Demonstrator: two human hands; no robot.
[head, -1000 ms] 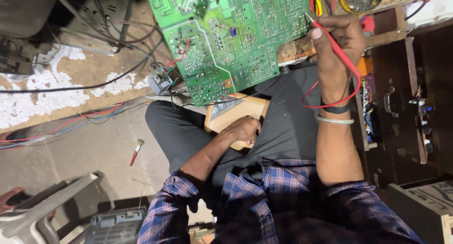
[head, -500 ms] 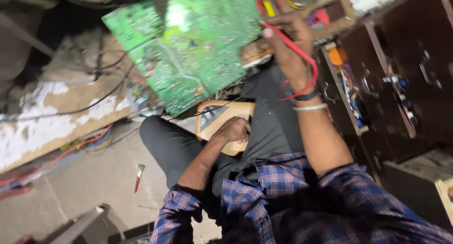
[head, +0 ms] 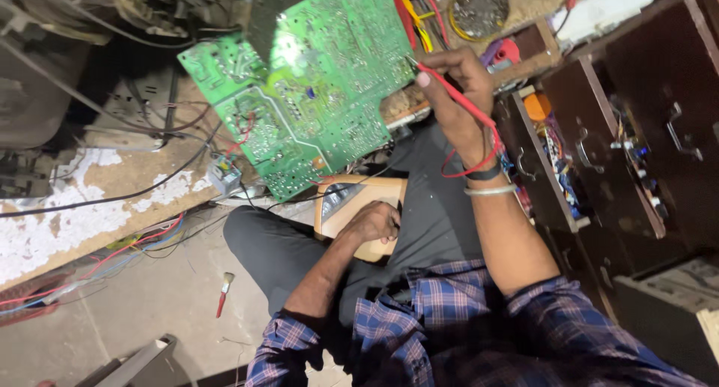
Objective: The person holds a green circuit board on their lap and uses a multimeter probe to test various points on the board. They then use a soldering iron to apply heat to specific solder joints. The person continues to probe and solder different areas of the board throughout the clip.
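A large green circuit board (head: 314, 95) stands tilted, solder side toward me, over my lap. My right hand (head: 457, 95) pinches a red test probe (head: 449, 87) whose tip touches the board's right edge; its red lead loops around my wrist. My left hand (head: 374, 222) is curled on a yellow multimeter (head: 344, 200) that rests on my thigh, below the board.
An open dark drawer unit (head: 554, 162) with small parts stands at the right. A worn wooden bench edge (head: 90, 222) with loose cables runs along the left. A small red-handled brush (head: 222, 293) lies on the floor. A wire coil (head: 479, 9) sits behind the board.
The view has swung, so the board and both hands sit further right and lower in the picture. The probe stays at the board's edge and the left hand stays on the meter.
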